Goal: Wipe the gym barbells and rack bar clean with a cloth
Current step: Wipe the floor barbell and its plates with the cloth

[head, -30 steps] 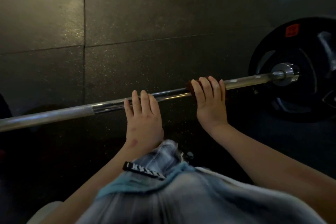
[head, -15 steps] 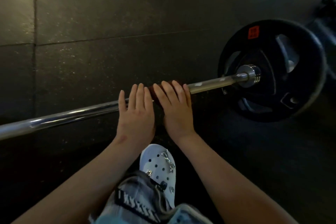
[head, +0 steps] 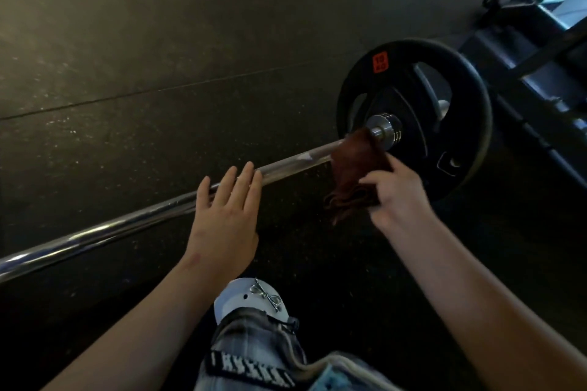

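A chrome barbell bar (head: 133, 222) lies low over the dark rubber floor, running from lower left up to a black weight plate (head: 413, 98) with an orange label. A dark brown cloth (head: 352, 168) is draped over the bar right beside the steel collar (head: 386, 132). My right hand (head: 397, 197) grips the cloth's hanging part just below the bar. My left hand (head: 225, 219) rests on the bar with straight fingers laid across it, a hand's width left of the cloth.
A dark metal rack or bench frame (head: 536, 51) stands at the upper right behind the plate. My knee in grey jeans (head: 254, 352) and a white perforated shoe (head: 251, 301) sit below the hands. Rubber floor tiles (head: 158, 41) stretch beyond the bar.
My right hand slid the cloth rightward along the bar to the collar, and it now hangs loose. The left hand stayed on the bar. The view shifted right, showing the frame.
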